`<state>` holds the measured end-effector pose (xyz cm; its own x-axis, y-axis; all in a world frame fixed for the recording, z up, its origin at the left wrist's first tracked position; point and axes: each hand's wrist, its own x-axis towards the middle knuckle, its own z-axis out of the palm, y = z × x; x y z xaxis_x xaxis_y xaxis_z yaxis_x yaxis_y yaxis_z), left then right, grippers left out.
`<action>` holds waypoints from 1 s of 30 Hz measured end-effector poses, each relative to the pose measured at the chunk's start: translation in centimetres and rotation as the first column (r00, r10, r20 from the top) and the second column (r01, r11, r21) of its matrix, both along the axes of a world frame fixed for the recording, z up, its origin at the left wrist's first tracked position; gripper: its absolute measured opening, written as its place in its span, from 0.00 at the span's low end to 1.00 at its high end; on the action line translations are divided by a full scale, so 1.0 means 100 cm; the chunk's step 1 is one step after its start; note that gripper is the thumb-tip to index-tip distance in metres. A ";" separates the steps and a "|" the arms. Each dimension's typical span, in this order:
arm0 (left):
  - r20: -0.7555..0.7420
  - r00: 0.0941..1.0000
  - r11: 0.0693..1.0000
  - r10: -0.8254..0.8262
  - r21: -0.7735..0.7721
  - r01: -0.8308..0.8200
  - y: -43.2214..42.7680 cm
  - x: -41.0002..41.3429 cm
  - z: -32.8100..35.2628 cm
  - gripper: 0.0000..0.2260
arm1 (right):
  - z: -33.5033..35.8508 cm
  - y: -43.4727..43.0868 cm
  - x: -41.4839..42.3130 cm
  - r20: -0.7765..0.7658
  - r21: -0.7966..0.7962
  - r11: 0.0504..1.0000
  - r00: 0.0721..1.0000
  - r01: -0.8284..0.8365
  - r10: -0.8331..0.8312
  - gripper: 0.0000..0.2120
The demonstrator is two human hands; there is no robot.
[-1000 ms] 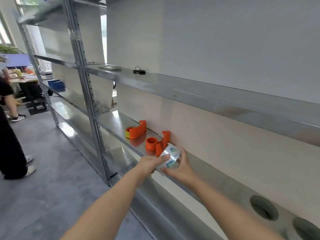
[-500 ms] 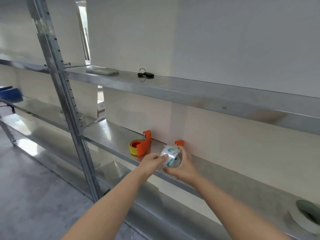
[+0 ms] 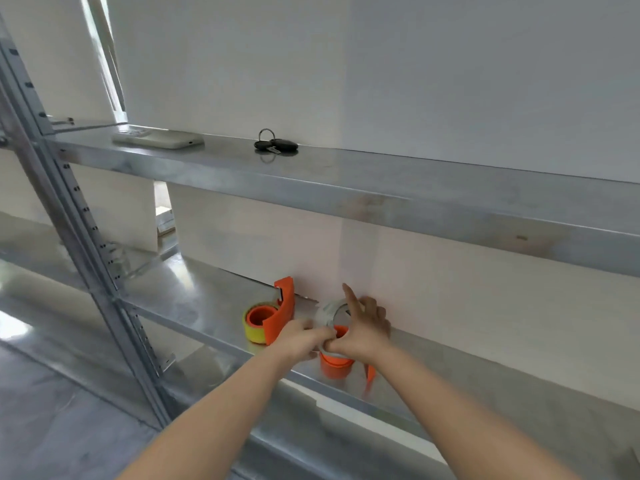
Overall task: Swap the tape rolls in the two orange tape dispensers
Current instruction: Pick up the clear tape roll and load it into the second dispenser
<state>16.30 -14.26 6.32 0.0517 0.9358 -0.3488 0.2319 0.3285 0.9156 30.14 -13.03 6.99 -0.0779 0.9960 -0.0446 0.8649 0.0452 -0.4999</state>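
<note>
On the middle metal shelf (image 3: 194,292) lies an orange tape dispenser (image 3: 277,317) with a yellow tape roll (image 3: 252,332) on its hub. To its right a second orange dispenser (image 3: 335,367) shows its round hub, mostly hidden by my hands. A clear tape roll (image 3: 329,311) tilts just above that hub. My left hand (image 3: 301,337) pinches the roll's near edge. My right hand (image 3: 363,327) grips its right side with the index finger pointing up.
The upper shelf (image 3: 346,181) carries a white remote-like device (image 3: 157,139) and a bunch of keys (image 3: 275,145). A perforated steel upright (image 3: 79,244) stands at the left. The wall runs close behind the dispensers. A lower shelf lies beneath.
The view swung right and came closer. Both hands carried the clear roll down from mid-air to just over the right dispenser's hub. My right index finger has lifted off.
</note>
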 end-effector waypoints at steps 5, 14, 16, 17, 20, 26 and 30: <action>-0.007 1.000 0.996 -0.002 -0.091 0.002 0.026 -0.010 -0.015 0.10 | -0.016 0.018 -0.010 -0.013 -0.101 0.994 0.999 0.028 -0.030 0.55; -0.346 0.933 0.968 -0.098 0.186 0.171 0.084 -0.046 -0.012 0.12 | -0.048 0.010 0.004 -0.335 -0.303 0.866 0.806 0.397 -0.487 0.41; -0.369 0.920 0.955 -0.131 0.202 0.217 0.089 -0.046 -0.012 0.15 | -0.054 0.010 -0.003 -0.299 -0.355 0.799 0.751 0.485 -0.588 0.34; -0.347 0.926 0.951 -0.146 0.209 0.228 0.091 -0.047 -0.012 0.15 | -0.052 0.012 -0.007 -0.292 -0.339 0.769 0.716 0.543 -0.634 0.27; -0.214 0.957 0.953 -0.197 0.185 0.238 0.091 -0.050 -0.004 0.15 | -0.045 0.015 -0.020 -0.306 -0.251 0.724 0.657 0.642 -0.689 0.13; 0.227 0.952 0.968 -0.207 -0.094 0.233 0.085 -0.051 0.004 0.06 | -0.042 0.011 -0.032 -0.421 -0.092 0.651 0.563 0.754 -0.711 0.08; 0.286 0.945 0.975 -0.160 -0.105 0.197 0.080 -0.039 0.010 0.09 | -0.036 0.011 -0.033 -0.490 -0.096 0.634 0.518 0.767 -0.701 0.07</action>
<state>12.43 -6.25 7.27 0.3246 0.8495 -0.4159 0.0437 0.4258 0.9038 26.79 -11.93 3.38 0.7070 0.7007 -0.0959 0.2943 -0.4148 -0.8610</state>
